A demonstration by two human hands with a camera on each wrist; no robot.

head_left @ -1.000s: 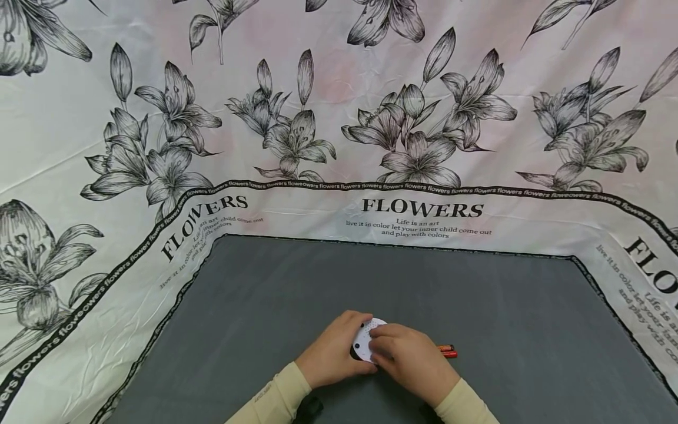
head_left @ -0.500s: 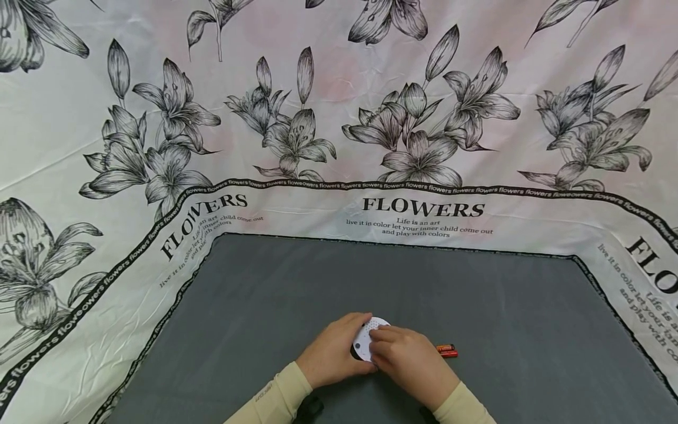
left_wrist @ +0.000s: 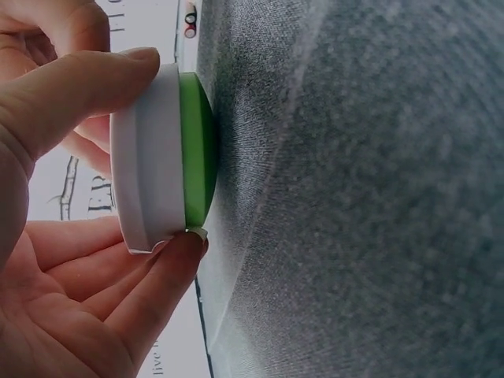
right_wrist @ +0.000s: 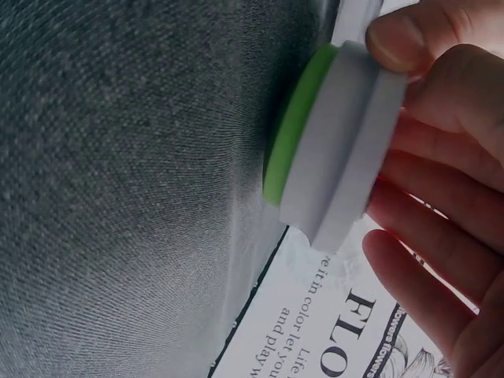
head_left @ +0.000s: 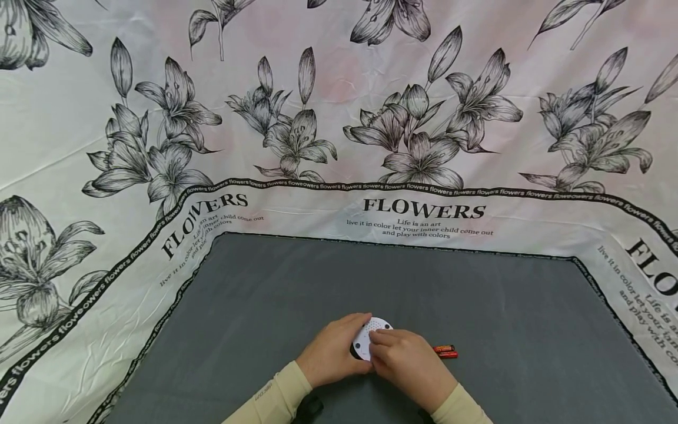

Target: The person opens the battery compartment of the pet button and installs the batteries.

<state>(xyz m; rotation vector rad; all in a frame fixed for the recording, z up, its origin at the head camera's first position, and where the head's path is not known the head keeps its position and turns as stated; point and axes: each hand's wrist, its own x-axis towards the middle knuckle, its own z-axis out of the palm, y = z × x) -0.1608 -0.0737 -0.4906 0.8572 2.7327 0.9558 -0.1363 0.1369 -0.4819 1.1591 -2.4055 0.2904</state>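
Observation:
A round push button (head_left: pixel 364 343) with a white base and a green dome (left_wrist: pixel 198 150) is held low over the grey cloth. Its dome faces down, and the white underside with small holes and dark spots shows in the head view. My left hand (head_left: pixel 331 350) grips it by the rim, thumb on the near side and fingers on the far side. With curled fingers my right hand (head_left: pixel 410 365) holds on at the underside, its fingertips against the white face; the right thumb is hidden in the head view. Two red-orange batteries (head_left: pixel 445 351) lie just beyond the right hand.
The grey cloth (head_left: pixel 296 277) spreads around the hands, edged by a white floral border (head_left: pixel 413 218) with printed lettering. Dark objects (head_left: pixel 309 406) show near the sleeves at the bottom of the head view.
The right hand has shifted slightly down and left at the button's underside, and more of the white face shows. The left hand keeps its grip, and the batteries lie still.

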